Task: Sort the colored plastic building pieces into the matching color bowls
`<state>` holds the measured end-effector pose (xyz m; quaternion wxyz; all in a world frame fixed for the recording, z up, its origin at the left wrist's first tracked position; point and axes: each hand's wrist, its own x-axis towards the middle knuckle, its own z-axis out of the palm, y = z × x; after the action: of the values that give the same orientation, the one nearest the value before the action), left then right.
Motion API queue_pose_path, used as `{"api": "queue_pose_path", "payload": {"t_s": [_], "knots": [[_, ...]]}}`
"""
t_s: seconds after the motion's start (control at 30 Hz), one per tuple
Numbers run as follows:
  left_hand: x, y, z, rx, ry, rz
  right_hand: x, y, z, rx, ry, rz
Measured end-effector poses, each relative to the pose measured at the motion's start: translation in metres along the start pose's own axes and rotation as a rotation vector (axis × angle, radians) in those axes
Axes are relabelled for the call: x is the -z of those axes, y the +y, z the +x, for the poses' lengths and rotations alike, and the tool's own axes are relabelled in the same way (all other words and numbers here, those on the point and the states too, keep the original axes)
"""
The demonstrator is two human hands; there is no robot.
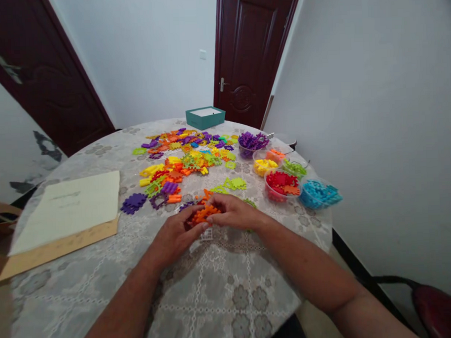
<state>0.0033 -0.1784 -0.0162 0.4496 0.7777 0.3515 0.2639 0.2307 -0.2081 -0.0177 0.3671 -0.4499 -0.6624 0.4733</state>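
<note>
Both my hands meet at the middle of the round table. My left hand and my right hand are closed from either side on a cluster of orange plastic pieces. Just beyond them lie loose pieces: an orange one, purple ones and light green ones. A wide pile of mixed coloured pieces spreads further back.
Clear bowls stand at the right: purple, yellow, green, red and blue pieces. A teal box sits at the far edge. Paper on a brown envelope lies left. A chair is lower right.
</note>
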Motion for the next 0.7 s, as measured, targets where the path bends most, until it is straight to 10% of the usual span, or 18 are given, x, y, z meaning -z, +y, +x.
{"api": "queue_pose_path", "payload": {"t_s": [0.23, 0.43, 0.7], "knots": [[0.005, -0.005, 0.002, 0.148, -0.020, -0.069, -0.017, 0.007, 0.008, 0.011, 0.052, 0.152], [0.010, -0.009, 0.006, 0.296, 0.281, -0.190, 0.002, 0.025, 0.008, 0.245, 0.435, -0.588], [0.009, -0.021, 0.011, 0.319, 0.408, -0.571, 0.004, 0.047, 0.008, 0.284, 0.301, -0.895]]}}
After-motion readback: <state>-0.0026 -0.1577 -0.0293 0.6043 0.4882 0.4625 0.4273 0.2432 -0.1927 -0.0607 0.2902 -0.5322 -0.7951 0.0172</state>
